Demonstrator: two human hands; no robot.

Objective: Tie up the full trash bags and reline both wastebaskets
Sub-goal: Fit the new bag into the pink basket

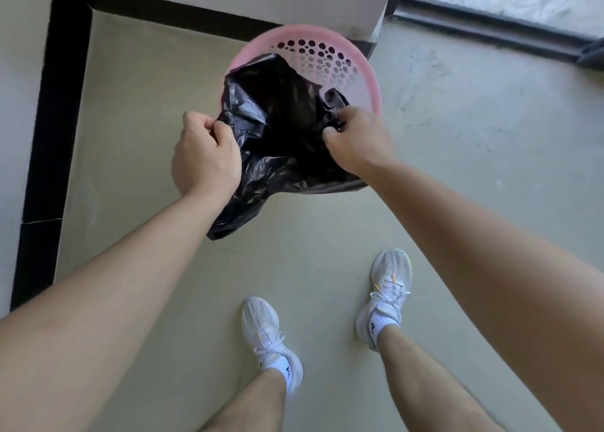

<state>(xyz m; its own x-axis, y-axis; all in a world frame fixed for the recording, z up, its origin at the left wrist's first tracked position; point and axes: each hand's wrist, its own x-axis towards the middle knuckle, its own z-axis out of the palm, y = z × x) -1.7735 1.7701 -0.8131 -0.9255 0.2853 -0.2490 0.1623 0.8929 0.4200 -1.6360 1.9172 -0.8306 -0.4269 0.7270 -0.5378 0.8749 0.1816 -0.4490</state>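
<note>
A pink perforated wastebasket [330,59] stands on the floor against a wall corner. Over its near side hangs a black trash bag [281,131], held spread with its mouth open. My left hand [204,157] pinches the bag's left edge. My right hand [356,139] pinches its right edge near the basket's rim. The bag's lower end [225,225] dangles in front of the basket, outside it. The far inner wall of the basket shows bare, with nothing visible inside.
A white wall corner [356,3] juts out just behind the basket. A black skirting band [49,131] runs along the left wall. A dark door track [490,29] lies at the back right. My two feet in white sneakers [389,294] stand on the grey floor.
</note>
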